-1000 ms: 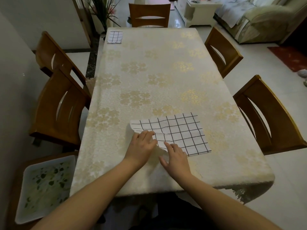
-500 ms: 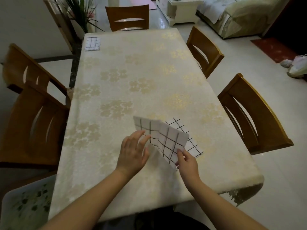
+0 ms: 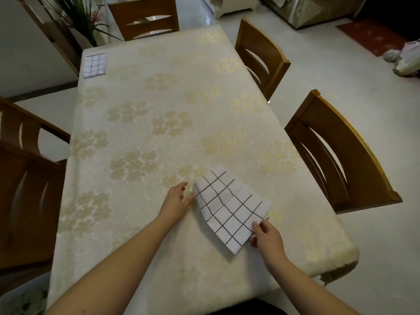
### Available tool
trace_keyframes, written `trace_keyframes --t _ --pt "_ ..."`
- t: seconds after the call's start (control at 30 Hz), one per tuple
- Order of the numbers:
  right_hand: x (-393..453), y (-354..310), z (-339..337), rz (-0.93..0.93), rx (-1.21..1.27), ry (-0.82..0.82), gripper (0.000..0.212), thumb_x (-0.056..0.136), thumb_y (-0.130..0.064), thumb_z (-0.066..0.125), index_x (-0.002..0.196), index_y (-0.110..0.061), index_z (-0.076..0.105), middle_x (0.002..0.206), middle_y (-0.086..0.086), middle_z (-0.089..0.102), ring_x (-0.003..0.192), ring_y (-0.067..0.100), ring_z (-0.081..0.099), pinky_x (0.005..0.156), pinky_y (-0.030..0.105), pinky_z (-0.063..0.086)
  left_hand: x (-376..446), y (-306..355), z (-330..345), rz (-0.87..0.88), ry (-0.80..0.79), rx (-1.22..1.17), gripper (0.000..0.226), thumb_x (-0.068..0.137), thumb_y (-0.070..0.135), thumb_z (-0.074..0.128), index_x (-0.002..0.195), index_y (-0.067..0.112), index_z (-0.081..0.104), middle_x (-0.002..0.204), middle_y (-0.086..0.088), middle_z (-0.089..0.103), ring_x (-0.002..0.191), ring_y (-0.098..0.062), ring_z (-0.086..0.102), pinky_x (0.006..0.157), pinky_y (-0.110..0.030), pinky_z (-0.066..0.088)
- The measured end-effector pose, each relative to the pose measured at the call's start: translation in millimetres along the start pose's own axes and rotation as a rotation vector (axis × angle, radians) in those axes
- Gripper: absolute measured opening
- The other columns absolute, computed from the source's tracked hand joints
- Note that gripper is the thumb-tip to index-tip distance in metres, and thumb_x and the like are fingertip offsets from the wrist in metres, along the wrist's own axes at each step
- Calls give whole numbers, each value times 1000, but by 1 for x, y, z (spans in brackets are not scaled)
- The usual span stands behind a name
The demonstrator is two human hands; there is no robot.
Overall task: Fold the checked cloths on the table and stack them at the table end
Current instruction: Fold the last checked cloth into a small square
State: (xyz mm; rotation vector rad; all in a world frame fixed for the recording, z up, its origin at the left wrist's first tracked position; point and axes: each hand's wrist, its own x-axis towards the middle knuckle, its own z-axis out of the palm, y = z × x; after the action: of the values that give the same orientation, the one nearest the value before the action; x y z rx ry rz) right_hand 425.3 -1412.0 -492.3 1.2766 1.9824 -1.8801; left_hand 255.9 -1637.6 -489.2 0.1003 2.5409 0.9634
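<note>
A white cloth with a black check (image 3: 229, 208) lies folded over on itself near the table's front right, slanting from upper left to lower right. My right hand (image 3: 266, 235) pinches its lower right edge between thumb and fingers. My left hand (image 3: 177, 201) rests on the table at the cloth's left edge, fingers relaxed, fingertips touching the fold. A second checked cloth (image 3: 95, 64), folded small, sits at the far left corner of the table.
The table carries a cream cloth with gold flowers (image 3: 159, 133). Wooden chairs stand on the left (image 3: 27, 201), at the right (image 3: 336, 155) (image 3: 261, 55) and at the far end (image 3: 145, 19). A plant (image 3: 77, 17) stands beyond the far left corner.
The cloth lay spread flat, then my right hand lifted its near edge and carried it over to the right. It now lies folded in half. My left hand slid to the fold.
</note>
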Motion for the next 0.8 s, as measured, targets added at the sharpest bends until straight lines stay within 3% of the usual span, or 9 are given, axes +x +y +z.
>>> trace_keyframes --t 0.2,0.3,0.33,0.43,0.57,0.7,0.8 --pt "0 1 -7 99 -1 -99 29 96 -28 60 74 -11 54 58 2 51 51 19 55 56 31 46 28 16 -8 35 -158 -5 35 97 37 57 128 23 57 129 1 47 100 -14 57 85 -29 46" --pt "-5 2 -7 112 -57 -155 31 95 -31 61 72 -12 52 61 2 54 54 16 59 52 29 43 29 27 -13 47 -257 -73 9 98 29 56 95 25 64 101 6 58 85 -10 57 66 -21 43" --pt "-7 3 -7 123 -70 -176 31 94 -33 62 74 -10 54 64 4 57 54 15 59 51 29 41 29 29 -14 51 -286 -90 13 98 26 57 87 22 63 92 6 57 79 -9 55 63 -20 42" --pt "-12 4 -7 169 -104 -253 29 92 -34 65 80 -8 63 70 1 67 53 12 59 47 25 37 29 27 -16 18 -321 -107 17 96 25 61 93 10 66 95 0 59 80 -14 58 63 -27 46" --pt "-20 -1 -5 289 -106 -425 28 92 -38 65 88 -10 62 73 2 70 50 12 56 42 21 29 29 15 -15 -60 -283 -178 13 94 29 63 96 16 66 85 -2 65 74 -17 57 65 -35 48" --pt "-32 5 4 418 -35 -531 23 93 -36 64 92 -14 59 92 11 76 66 19 69 49 21 43 25 8 -17 -122 -272 -284 23 93 35 64 89 12 64 75 -3 58 69 -17 48 66 -33 42" --pt "-40 12 13 430 42 -513 20 94 -30 64 98 -11 60 101 16 74 84 25 74 59 25 54 19 3 -18 -163 -239 -377 20 93 32 65 80 17 63 76 -6 58 71 -18 50 67 -31 42"
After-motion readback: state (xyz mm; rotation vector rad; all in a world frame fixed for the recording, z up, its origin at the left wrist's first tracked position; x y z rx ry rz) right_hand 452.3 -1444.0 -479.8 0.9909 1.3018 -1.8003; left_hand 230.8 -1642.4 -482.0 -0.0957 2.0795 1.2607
